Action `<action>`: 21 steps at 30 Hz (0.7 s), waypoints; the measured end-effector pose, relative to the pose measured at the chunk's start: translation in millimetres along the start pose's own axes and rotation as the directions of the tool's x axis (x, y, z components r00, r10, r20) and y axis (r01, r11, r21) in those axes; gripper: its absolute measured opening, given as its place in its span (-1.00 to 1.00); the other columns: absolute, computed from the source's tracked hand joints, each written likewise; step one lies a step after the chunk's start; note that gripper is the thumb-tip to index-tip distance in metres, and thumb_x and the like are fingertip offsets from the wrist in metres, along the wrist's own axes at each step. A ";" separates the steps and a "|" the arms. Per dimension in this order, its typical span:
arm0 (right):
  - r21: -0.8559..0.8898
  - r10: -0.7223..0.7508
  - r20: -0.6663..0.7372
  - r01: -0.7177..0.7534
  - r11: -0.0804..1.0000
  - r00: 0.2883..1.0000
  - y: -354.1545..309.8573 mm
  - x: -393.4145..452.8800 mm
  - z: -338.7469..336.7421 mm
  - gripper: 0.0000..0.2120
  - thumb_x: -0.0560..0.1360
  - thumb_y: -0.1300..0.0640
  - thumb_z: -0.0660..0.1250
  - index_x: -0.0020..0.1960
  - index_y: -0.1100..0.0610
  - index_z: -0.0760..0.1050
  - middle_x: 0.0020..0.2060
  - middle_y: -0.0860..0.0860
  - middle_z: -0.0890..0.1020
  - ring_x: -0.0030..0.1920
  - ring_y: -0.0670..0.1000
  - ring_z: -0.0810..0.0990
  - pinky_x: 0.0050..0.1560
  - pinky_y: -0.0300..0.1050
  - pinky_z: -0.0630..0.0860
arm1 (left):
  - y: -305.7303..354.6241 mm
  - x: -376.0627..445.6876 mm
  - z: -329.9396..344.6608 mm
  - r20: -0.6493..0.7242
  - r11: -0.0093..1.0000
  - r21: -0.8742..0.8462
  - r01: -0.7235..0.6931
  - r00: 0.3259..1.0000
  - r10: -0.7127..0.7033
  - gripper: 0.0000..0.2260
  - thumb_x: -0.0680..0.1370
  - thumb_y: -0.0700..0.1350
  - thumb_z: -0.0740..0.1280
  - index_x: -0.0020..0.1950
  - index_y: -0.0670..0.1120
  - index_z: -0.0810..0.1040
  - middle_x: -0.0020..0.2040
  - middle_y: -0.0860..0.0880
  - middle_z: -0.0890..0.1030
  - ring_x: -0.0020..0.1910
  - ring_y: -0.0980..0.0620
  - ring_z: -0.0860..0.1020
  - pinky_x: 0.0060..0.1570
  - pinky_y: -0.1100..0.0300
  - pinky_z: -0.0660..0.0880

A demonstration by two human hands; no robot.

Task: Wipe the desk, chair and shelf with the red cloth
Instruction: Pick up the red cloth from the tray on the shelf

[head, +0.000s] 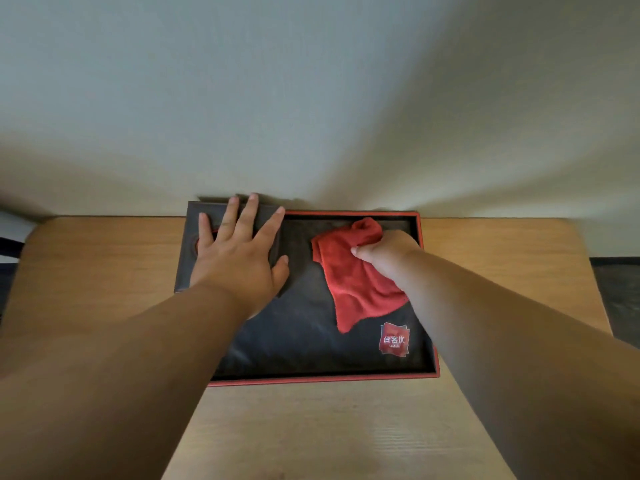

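Observation:
The red cloth (pixel 356 285) lies crumpled on the floor of a black tray with a red rim (pixel 427 374), which sits on the wooden desk (pixel 114 265) against the wall. My right hand (pixel 384 252) grips the cloth's upper part in the tray's far right corner. My left hand (pixel 239 251) rests flat, fingers spread, on a dark box (pixel 183 258) at the tray's left end. Whether the box stands inside the tray or beside it I cannot tell. No chair or shelf is in view.
A red square logo with white characters (pixel 394 340) is printed on the tray's near right floor. A pale wall (pixel 311 98) rises directly behind the desk. Bare wood extends left, right and in front of the tray. Dark floor (pixel 616 292) shows past the desk's right edge.

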State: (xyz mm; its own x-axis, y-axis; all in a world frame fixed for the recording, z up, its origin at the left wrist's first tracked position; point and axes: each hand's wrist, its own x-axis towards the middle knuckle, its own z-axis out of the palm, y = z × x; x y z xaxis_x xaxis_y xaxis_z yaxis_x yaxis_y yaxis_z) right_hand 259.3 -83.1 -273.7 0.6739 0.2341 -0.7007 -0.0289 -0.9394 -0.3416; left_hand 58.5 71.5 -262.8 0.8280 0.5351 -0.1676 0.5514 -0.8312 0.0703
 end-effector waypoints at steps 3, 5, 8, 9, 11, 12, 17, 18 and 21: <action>0.253 -0.024 0.084 0.001 0.968 0.996 1.2 -5.8 1.1 -0.59 0.38 -0.13 0.51 0.12 0.07 0.58 -0.08 0.02 0.66 -0.08 0.09 0.62 0.06 -0.02 0.54 | 1.2 0.9 -1.2 0.001 1.000 -0.008 0.006 1.000 -0.006 -0.35 0.50 0.30 -0.07 0.57 0.21 -0.12 0.65 -0.05 -0.08 0.60 -0.11 -0.18 0.49 -0.32 -0.18; 0.549 0.001 0.206 -0.117 0.828 0.979 9.8 -17.4 1.6 -0.59 0.41 -0.03 0.53 0.18 0.10 0.57 -0.05 0.07 0.71 -0.02 0.13 0.66 0.06 0.05 0.57 | 2.0 1.6 -2.9 0.042 1.000 0.007 0.011 0.999 -0.011 -0.35 0.50 0.31 -0.07 0.57 0.20 -0.15 0.65 -0.04 -0.12 0.60 -0.11 -0.21 0.49 -0.33 -0.21; 0.736 -0.005 0.360 -0.281 0.616 0.933 26.6 -48.3 0.9 -0.67 0.48 0.10 0.48 0.21 0.15 0.57 -0.02 0.11 0.74 0.03 0.12 0.68 0.10 0.12 0.56 | 4.2 7.0 -13.0 0.170 0.999 0.027 0.026 0.985 -0.030 -0.33 0.53 0.33 -0.06 0.57 0.20 -0.24 0.64 -0.03 -0.24 0.58 -0.11 -0.30 0.47 -0.34 -0.24; 0.760 0.001 0.379 -0.313 0.570 0.925 30.6 -60.0 0.1 -0.68 0.49 0.12 0.46 0.22 0.18 0.57 0.03 0.13 0.73 0.06 0.12 0.67 0.17 0.16 0.54 | 4.8 9.9 -17.7 0.242 0.999 0.040 0.030 0.970 -0.039 -0.33 0.54 0.34 -0.06 0.56 0.19 -0.28 0.62 -0.03 -0.29 0.57 -0.11 -0.34 0.47 -0.35 -0.25; 0.797 -0.017 0.418 -0.358 0.486 0.908 32.5 -90.6 -8.9 -0.69 0.52 0.13 0.43 0.23 0.21 0.57 0.08 0.15 0.71 0.07 0.12 0.68 0.16 0.18 0.54 | 6.3 11.3 -37.2 0.380 0.997 0.049 0.054 0.922 -0.069 -0.30 0.55 0.37 -0.06 0.56 0.18 -0.31 0.60 -0.03 -0.35 0.56 -0.11 -0.37 0.48 -0.34 -0.22; 0.811 -0.045 0.439 -0.374 0.450 0.897 32.2 -106.3 -17.0 -0.71 0.54 0.13 0.41 0.23 0.20 0.57 0.07 0.15 0.71 0.04 0.11 0.70 0.07 0.15 0.58 | 10.9 9.4 -50.4 0.414 0.995 0.000 0.099 0.906 -0.090 -0.29 0.55 0.38 -0.04 0.58 0.17 -0.27 0.61 -0.04 -0.34 0.57 -0.11 -0.33 0.49 -0.31 -0.19; 0.853 -0.216 0.471 -0.379 0.357 0.856 20.0 -187.8 -76.9 -0.65 0.52 0.09 0.38 0.28 0.16 0.57 0.14 0.13 0.69 0.14 0.10 0.68 0.13 0.17 0.54 | 64.7 -31.8 -143.8 0.518 0.475 -0.721 0.505 0.848 -0.113 -0.40 0.59 0.32 0.10 0.55 0.06 0.26 0.46 -0.05 0.46 0.41 0.10 0.44 0.38 0.21 0.30; 0.855 -0.247 0.477 -0.381 0.351 0.843 15.9 -206.3 -90.9 -0.60 0.48 0.06 0.39 0.29 0.17 0.57 0.17 0.14 0.68 0.18 0.12 0.65 0.17 0.17 0.52 | 76.8 -46.7 -167.7 0.611 0.245 -0.767 0.593 0.791 -0.003 -0.49 0.58 0.33 0.11 0.44 0.12 0.43 0.24 0.05 0.64 0.18 0.22 0.60 0.20 0.28 0.44; 0.857 -0.367 0.507 -0.408 0.316 0.780 3.8 -263.1 -131.1 -0.50 0.44 -0.11 0.39 0.26 0.18 0.60 0.20 0.17 0.66 0.19 0.15 0.65 0.10 0.12 0.59 | 97.4 -89.7 -228.8 0.636 -0.097 -0.740 0.666 0.739 0.222 -0.50 0.47 0.32 0.29 0.26 0.05 0.58 0.15 0.03 0.70 0.13 0.10 0.65 0.13 0.10 0.50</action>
State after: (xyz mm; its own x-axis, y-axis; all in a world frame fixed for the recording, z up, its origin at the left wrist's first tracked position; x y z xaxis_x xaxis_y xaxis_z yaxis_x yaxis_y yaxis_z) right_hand 178.7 -181.1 -8.6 0.1617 0.6547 -0.7384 -0.9165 -0.1778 -0.3583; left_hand 61.3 -23.0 -15.9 0.6694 0.1150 -0.7340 0.5733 0.5483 0.6088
